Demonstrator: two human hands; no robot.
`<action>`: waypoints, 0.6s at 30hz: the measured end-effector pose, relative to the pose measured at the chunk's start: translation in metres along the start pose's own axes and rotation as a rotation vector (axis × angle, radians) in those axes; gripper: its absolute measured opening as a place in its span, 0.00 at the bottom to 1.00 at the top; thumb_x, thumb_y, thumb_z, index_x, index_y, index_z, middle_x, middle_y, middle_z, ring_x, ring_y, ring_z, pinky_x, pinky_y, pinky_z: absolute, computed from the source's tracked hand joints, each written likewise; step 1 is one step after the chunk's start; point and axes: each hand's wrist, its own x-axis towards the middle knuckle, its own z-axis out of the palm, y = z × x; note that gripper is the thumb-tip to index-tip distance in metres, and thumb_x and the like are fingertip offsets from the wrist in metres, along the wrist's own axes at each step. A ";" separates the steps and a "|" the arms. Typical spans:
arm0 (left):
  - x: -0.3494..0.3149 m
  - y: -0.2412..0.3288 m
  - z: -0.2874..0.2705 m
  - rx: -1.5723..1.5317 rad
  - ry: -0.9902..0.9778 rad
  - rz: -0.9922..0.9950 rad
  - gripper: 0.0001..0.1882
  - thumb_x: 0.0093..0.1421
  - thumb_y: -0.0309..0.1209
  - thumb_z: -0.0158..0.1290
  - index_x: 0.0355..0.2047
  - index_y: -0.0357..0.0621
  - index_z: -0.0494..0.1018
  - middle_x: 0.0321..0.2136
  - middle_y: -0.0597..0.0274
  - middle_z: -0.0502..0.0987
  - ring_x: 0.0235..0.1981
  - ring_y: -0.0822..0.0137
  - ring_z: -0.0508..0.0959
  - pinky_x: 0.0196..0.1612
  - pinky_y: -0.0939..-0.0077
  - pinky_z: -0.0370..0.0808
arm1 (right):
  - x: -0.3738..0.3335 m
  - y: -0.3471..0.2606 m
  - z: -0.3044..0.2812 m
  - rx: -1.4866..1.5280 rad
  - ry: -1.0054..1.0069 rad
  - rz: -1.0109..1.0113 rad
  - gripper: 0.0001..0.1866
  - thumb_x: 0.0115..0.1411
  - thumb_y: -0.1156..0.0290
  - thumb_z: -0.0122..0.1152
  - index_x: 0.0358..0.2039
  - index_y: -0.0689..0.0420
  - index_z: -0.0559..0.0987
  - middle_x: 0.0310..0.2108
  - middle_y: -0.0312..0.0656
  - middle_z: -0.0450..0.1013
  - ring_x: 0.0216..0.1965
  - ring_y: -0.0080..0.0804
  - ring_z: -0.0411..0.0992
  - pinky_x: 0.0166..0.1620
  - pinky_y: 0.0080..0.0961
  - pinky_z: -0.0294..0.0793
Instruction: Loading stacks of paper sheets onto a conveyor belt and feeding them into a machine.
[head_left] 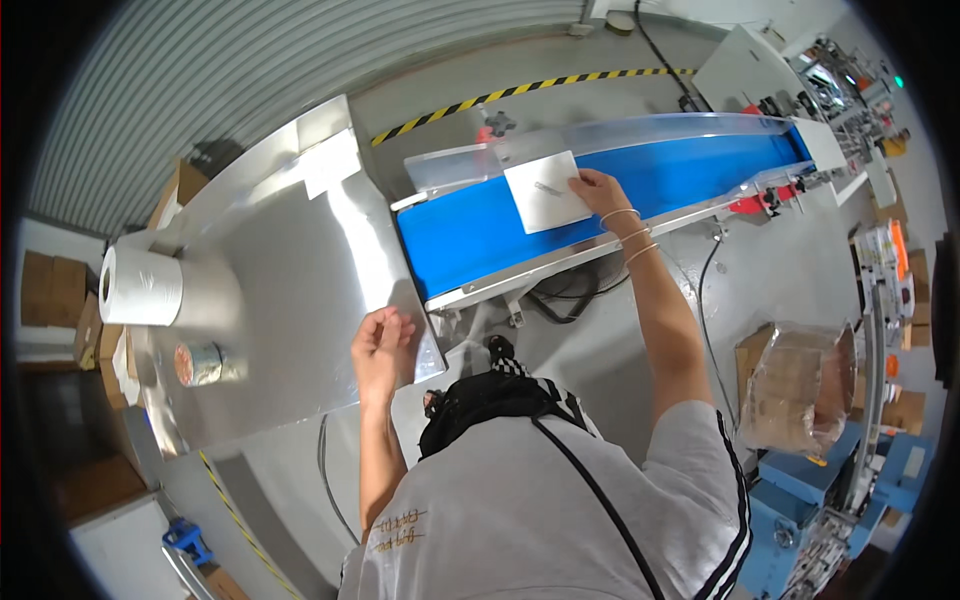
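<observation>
My right hand (602, 194) is closed on the right edge of a flat white square packet (545, 200), with the thumb and fingers pinching it. The packet lies on or just above the blue conveyor belt (690, 168), near its left end; I cannot tell whether it touches the belt. A small greyish mark shows on the packet's face. My left hand (380, 345) hovers over the right front edge of a shiny metal table (290, 290). Its fingers are loosely curled and a little apart, and nothing shows in them.
On the table's left side stand a large white roll (142, 286) and a smaller roll of tape (200, 363). A white sheet (330, 165) lies at its far edge. Clear guards line the conveyor. To the right are a plastic-wrapped bundle (800, 390) and blue machinery (800, 505).
</observation>
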 end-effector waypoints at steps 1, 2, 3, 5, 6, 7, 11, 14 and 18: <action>-0.001 -0.001 0.001 0.001 -0.019 0.007 0.11 0.63 0.30 0.50 0.42 0.35 0.72 0.33 0.58 0.78 0.33 0.71 0.78 0.37 0.80 0.74 | 0.001 0.007 -0.011 -0.173 0.169 -0.025 0.22 0.57 0.59 0.59 0.45 0.63 0.76 0.38 0.50 0.76 0.39 0.42 0.75 0.44 0.30 0.72; 0.000 -0.001 0.003 0.009 -0.008 0.004 0.11 0.63 0.30 0.51 0.42 0.35 0.72 0.32 0.59 0.78 0.33 0.72 0.77 0.36 0.81 0.73 | 0.003 0.016 -0.023 -0.346 0.338 -0.047 0.23 0.56 0.58 0.59 0.46 0.62 0.75 0.40 0.52 0.76 0.40 0.46 0.74 0.45 0.32 0.72; 0.000 -0.001 0.006 0.017 0.002 0.000 0.11 0.63 0.30 0.51 0.41 0.35 0.72 0.32 0.60 0.78 0.32 0.73 0.77 0.36 0.82 0.73 | 0.006 0.026 -0.039 -0.597 0.549 -0.335 0.22 0.57 0.59 0.59 0.47 0.60 0.74 0.42 0.52 0.74 0.44 0.50 0.72 0.46 0.37 0.70; 0.002 -0.005 0.013 0.064 -0.019 0.028 0.11 0.62 0.30 0.52 0.41 0.35 0.72 0.30 0.61 0.77 0.31 0.74 0.76 0.35 0.82 0.72 | -0.004 0.031 -0.055 -0.480 0.674 -0.326 0.21 0.57 0.60 0.60 0.46 0.59 0.74 0.42 0.52 0.74 0.44 0.50 0.71 0.47 0.38 0.69; 0.004 -0.009 0.016 0.108 -0.021 0.048 0.11 0.62 0.31 0.52 0.40 0.35 0.72 0.29 0.63 0.77 0.30 0.76 0.75 0.35 0.83 0.71 | -0.018 0.022 -0.059 -0.359 0.777 -0.325 0.19 0.57 0.60 0.60 0.45 0.58 0.74 0.42 0.51 0.74 0.45 0.49 0.70 0.47 0.39 0.68; 0.008 -0.017 0.022 0.089 -0.077 0.060 0.09 0.61 0.31 0.53 0.37 0.37 0.74 0.27 0.67 0.76 0.29 0.78 0.73 0.34 0.84 0.70 | -0.037 0.013 -0.053 -0.302 0.799 -0.274 0.15 0.57 0.64 0.59 0.42 0.58 0.75 0.41 0.50 0.74 0.43 0.48 0.72 0.44 0.37 0.71; -0.011 0.012 0.098 0.311 -0.571 0.147 0.07 0.59 0.26 0.55 0.37 0.40 0.78 0.31 0.66 0.79 0.33 0.76 0.75 0.37 0.82 0.71 | -0.107 -0.016 0.012 -0.146 0.177 -0.567 0.07 0.57 0.71 0.56 0.36 0.54 0.79 0.30 0.46 0.77 0.30 0.44 0.75 0.35 0.34 0.73; -0.035 0.035 0.155 0.400 -1.089 0.564 0.08 0.57 0.26 0.55 0.37 0.39 0.77 0.35 0.55 0.79 0.37 0.60 0.78 0.41 0.73 0.73 | -0.140 -0.015 0.055 -0.599 -0.759 -0.266 0.12 0.55 0.63 0.54 0.35 0.52 0.82 0.33 0.45 0.78 0.34 0.45 0.75 0.38 0.36 0.73; -0.082 0.020 0.201 0.150 -1.644 0.512 0.12 0.59 0.29 0.53 0.43 0.39 0.74 0.43 0.51 0.75 0.45 0.59 0.75 0.46 0.73 0.71 | -0.169 0.076 0.119 -0.732 -0.624 0.064 0.15 0.48 0.61 0.58 0.31 0.58 0.83 0.31 0.50 0.77 0.36 0.46 0.76 0.38 0.38 0.76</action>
